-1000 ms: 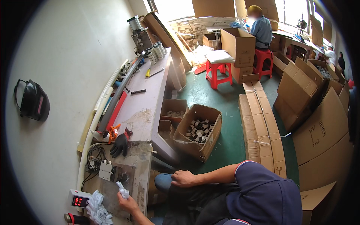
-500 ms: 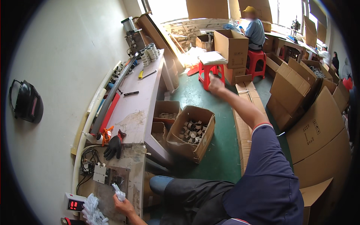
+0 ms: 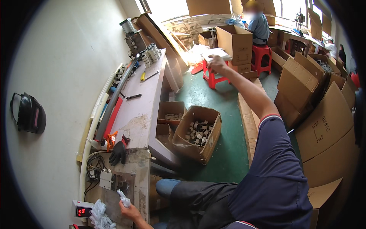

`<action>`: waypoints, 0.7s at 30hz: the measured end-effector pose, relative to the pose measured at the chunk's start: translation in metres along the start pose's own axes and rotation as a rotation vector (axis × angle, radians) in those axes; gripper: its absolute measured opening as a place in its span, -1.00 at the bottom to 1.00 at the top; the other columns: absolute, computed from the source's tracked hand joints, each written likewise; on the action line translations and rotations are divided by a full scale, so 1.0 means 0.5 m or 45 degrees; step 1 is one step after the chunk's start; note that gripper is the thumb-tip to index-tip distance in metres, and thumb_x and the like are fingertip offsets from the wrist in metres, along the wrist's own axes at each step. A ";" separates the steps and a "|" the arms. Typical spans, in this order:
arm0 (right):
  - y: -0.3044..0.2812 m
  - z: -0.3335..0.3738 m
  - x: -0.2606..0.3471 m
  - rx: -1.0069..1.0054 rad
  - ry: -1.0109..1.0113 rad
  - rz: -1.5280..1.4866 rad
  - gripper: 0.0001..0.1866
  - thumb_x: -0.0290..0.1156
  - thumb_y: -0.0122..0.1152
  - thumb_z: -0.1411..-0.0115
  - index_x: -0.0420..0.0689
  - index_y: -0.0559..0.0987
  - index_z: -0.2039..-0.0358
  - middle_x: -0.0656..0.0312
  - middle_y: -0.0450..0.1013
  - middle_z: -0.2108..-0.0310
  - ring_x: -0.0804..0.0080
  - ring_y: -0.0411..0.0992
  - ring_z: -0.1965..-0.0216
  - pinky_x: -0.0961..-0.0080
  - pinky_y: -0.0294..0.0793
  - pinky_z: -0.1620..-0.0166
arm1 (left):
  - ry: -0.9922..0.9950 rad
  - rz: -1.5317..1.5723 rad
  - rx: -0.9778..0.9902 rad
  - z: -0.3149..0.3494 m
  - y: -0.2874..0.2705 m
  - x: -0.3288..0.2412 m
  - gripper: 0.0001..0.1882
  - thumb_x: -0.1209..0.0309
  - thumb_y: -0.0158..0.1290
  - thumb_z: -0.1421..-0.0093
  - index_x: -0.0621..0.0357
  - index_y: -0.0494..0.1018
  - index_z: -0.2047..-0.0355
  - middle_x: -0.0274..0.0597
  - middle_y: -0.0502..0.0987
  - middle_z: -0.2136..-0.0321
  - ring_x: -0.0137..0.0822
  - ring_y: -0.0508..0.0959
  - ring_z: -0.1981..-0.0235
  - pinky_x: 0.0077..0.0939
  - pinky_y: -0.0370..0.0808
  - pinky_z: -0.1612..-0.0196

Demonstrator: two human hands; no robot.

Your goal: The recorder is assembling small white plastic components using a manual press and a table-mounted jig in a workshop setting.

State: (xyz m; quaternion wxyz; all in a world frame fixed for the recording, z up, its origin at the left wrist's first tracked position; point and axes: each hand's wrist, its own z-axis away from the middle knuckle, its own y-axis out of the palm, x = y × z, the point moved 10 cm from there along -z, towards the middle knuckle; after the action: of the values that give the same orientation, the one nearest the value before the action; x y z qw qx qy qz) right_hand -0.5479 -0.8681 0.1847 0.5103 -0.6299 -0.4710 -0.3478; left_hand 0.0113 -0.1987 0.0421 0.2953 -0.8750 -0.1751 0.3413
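In my left hand [image 3: 130, 212], low over the near end of the workbench, is a small bundle of translucent plastic pieces [image 3: 124, 199], with the fingers closed around them. A pile of similar translucent plastic pieces [image 3: 100, 215] lies beside it. Close by are a small metal fixture block [image 3: 106, 179] on a plate and a box with a red digital display [image 3: 82, 210]. My right arm stretches far forward, away from the bench. My right hand [image 3: 217, 65] appears in front of a red stool [image 3: 215, 81], its fingers partly spread with nothing visible in them.
A black glove [image 3: 119, 152] and an orange-handled tool [image 3: 111, 140] lie on the bench [image 3: 143, 114]. Below stands a carton of short ring pieces [image 3: 198, 133]. Flattened cardboard [image 3: 248, 126] and large cartons [image 3: 324, 126] line the right. A co-worker [image 3: 259, 28] sits by the windows.
My right hand has risen slightly and its fingers have spread from a more closed shape. My left hand keeps the plastic pieces beside the fixture. The whole view has shifted slightly.
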 end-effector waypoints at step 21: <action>0.754 0.978 0.139 1.493 0.202 -1.030 -0.68 -0.21 0.28 -0.31 -0.24 0.60 0.15 0.33 0.49 0.51 0.63 0.45 0.57 0.61 0.44 0.53 | -0.030 0.620 0.469 0.123 0.025 -0.256 -0.77 0.42 0.14 -0.30 0.31 0.43 0.45 -0.25 0.45 0.62 -0.42 0.42 0.56 -0.42 0.35 0.45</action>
State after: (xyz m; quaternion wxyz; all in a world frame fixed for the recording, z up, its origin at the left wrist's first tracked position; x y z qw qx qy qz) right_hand -0.1892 -0.3904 0.0136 0.6285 -0.0008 -0.7384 -0.2443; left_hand -0.1209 -0.2489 0.0608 0.3566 -0.8190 0.1014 0.4380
